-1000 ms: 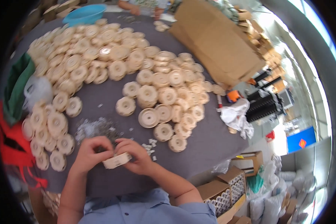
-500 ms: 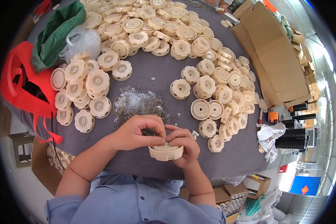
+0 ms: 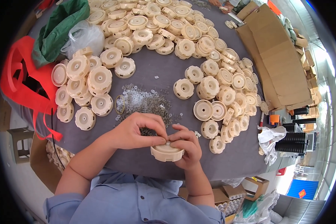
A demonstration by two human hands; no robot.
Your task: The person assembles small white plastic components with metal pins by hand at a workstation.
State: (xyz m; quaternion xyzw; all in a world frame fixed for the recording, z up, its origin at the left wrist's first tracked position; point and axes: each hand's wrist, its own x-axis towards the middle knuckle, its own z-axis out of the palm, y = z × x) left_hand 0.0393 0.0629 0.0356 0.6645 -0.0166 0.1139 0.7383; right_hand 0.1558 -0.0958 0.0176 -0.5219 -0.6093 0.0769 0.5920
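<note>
Close to the table's near edge, a round beige plastic wheel [image 3: 167, 154] with a notched rim rests in my right hand [image 3: 187, 147]. The thumb and fingers there grip its right side, and the index finger is raised off it. My left hand [image 3: 143, 130] pinches at the wheel's raised centre, thumb against index finger. Whatever lies between those fingertips is too small or hidden to make out. Just beyond my hands is a heap of small metal springs [image 3: 155, 108], mixed with white washers [image 3: 132, 98].
Beige wheels lie piled at the far side [image 3: 164, 22], the left [image 3: 100, 79] and the right [image 3: 209, 86]. A red bag [image 3: 22, 74], green cloth [image 3: 59, 28] and clear plastic bag [image 3: 85, 39] lie left. Cardboard [image 3: 276, 56] stands right. Another person's hand [image 3: 215, 3] shows far off.
My right index finger has lifted away from the left fingertips. The wheel stays in my right hand, and the left pinch stays at its centre. The whole view has shifted slightly.
</note>
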